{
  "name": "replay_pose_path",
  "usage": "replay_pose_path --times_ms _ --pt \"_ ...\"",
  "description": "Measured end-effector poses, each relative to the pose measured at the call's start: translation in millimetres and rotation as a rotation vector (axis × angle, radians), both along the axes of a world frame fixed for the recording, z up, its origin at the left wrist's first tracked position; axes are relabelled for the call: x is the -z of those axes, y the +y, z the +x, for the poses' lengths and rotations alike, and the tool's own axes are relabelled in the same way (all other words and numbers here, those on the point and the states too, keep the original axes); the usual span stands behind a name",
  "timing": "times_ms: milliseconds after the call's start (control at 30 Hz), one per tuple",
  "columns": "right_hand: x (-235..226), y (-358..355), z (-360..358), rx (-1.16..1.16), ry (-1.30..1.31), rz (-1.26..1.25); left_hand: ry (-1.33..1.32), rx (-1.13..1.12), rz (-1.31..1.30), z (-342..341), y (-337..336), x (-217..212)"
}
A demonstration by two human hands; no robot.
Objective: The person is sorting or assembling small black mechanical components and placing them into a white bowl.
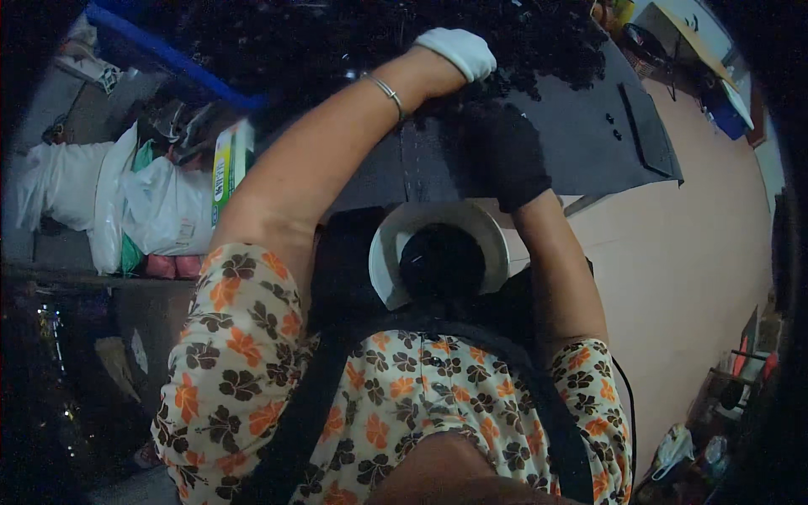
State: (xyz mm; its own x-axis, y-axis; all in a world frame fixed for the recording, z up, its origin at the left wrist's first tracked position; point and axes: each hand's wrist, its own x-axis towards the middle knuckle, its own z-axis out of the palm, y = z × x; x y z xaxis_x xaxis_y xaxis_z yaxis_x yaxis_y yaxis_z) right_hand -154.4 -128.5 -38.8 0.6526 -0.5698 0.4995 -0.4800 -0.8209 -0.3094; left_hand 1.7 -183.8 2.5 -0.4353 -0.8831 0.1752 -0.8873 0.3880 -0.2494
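A heap of small dark pieces (337, 42), too dim to name, covers the far part of the dark tabletop (572, 118). Stretched across to it is my left hand (461, 55), in a glove with a white cuff; its fingers are lost in the dark heap. Nearer me, my right hand (505, 160) wears a black glove and lies over the table's front part, its fingers blending into the dark surface. Whether either hand holds anything cannot be made out. Below the table edge, a white bucket (383, 269) with dark contents stands at my lap.
On the left, white plastic bags (172, 206) and a yellow-green box (229, 168) crowd a surface beside a blue bar (172, 50). A flat dark rectangular object (646, 126) and a few loose bits (614, 126) lie at the table's right. Pale floor (673, 252) extends beyond.
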Motion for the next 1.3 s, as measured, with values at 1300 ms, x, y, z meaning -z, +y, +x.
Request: replay_pose_path --times_ms 1300 --pt "-11 8 -19 -0.138 -0.479 -0.187 1.453 -0.050 0.363 0 135 -20"
